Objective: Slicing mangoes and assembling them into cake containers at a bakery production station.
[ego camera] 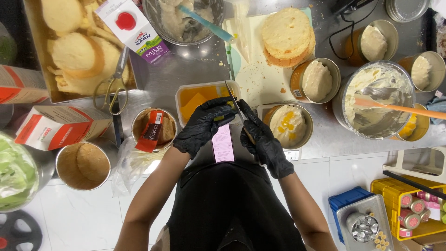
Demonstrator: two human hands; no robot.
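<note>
Gripping a knife (234, 103) — right hand (264, 143) (gloved, closed) over mango tub (186, 95).

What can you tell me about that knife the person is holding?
The knife has a thin, narrow, dark blade that points up and to the left, away from the person. Its handle is hidden inside the right hand, which wears a black glove. The blade crosses over the near edge of a clear plastic tub of yellow fruit pieces. The gloved left hand sits right beside it, fingers close to the blade.
</note>
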